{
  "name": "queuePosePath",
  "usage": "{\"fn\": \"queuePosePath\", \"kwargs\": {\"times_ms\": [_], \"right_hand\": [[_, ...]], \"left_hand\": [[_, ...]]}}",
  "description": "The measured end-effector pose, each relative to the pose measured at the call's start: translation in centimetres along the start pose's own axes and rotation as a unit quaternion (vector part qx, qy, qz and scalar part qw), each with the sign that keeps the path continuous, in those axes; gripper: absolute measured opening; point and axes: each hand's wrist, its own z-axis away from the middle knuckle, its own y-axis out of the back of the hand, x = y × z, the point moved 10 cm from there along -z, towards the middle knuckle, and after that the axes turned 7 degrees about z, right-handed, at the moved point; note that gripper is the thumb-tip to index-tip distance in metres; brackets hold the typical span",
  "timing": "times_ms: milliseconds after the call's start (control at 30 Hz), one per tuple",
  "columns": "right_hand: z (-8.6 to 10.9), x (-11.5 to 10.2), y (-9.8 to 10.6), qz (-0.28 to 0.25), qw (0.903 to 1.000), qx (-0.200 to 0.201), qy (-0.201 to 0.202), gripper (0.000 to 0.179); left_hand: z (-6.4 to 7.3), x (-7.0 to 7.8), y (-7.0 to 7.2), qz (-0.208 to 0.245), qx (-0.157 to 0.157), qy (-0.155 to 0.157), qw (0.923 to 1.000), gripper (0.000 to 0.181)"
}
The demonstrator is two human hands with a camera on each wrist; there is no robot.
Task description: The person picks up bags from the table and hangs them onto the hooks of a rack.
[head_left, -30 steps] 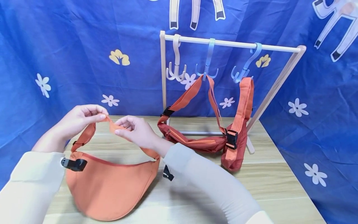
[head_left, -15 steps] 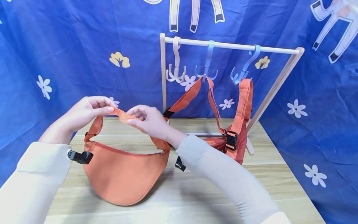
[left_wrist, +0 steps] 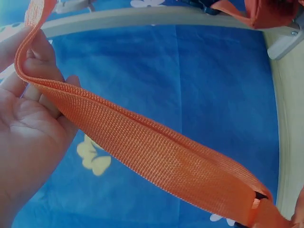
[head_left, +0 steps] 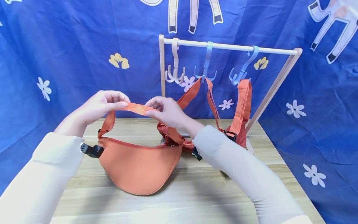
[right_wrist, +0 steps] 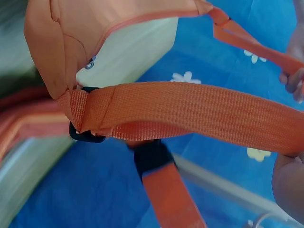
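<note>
An orange crescent-shaped bag (head_left: pixel 141 168) with a red-edged top hangs from its strap over the table's left half. My left hand (head_left: pixel 107 104) pinches the orange strap (head_left: pixel 137 108) between thumb and fingers. A short way along, my right hand (head_left: pixel 169 112) pinches the same strap, so a flat stretch runs between both hands. In the left wrist view the woven strap (left_wrist: pixel 142 142) slants down from the left hand (left_wrist: pixel 28 128). The right wrist view has the strap (right_wrist: pixel 190 111) running from a black adjuster (right_wrist: pixel 88 135) to the right thumb (right_wrist: pixel 289 185).
Behind, a rack with a white bar (head_left: pixel 229 46) carries a beige hook (head_left: pixel 175 63) and two blue hooks. Red bags hang by orange straps (head_left: pixel 244 102) from the blue hooks, partly hidden by the right arm. A blue printed cloth (head_left: pixel 70 37) backs the wooden table (head_left: pixel 268 155).
Both hands have moved right and slightly up with the bag, bringing it nearer the rack. The hands now stand a little farther apart on the strap.
</note>
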Motion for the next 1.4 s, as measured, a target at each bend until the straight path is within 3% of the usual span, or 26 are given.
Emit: {"fn": "queuePosePath", "kwargs": {"times_ms": [233,567,967,1133,1400], "right_hand": [[0.1,0.2,2.5,0.044,0.9990,-0.001,0.008,0.016],[0.1,0.8,6.2,0.092,0.9955,0.017,-0.012,0.013],[-0.3,1.0,10.7,0.114,0.9917,0.050,-0.031,0.014],[-0.6,0.7,12.4,0.116,0.9901,0.074,-0.029,0.014],[-0.8,0.3,15.1,0.132,0.9792,0.151,-0.030,0.016]], "left_hand": [[-1.5,1.5,-1.2,-0.018,0.001,-0.002,0.9998,0.021],[-3.8,3.3,-2.7,-0.034,-0.002,0.003,0.9994,0.026],[-6.5,5.8,-3.9,-0.027,0.007,0.015,0.9995,0.028],[-7.3,6.9,-4.0,-0.029,0.032,0.010,0.9990,0.028],[-8.9,8.5,-3.9,-0.015,0.121,-0.011,0.9925,0.026]]}}
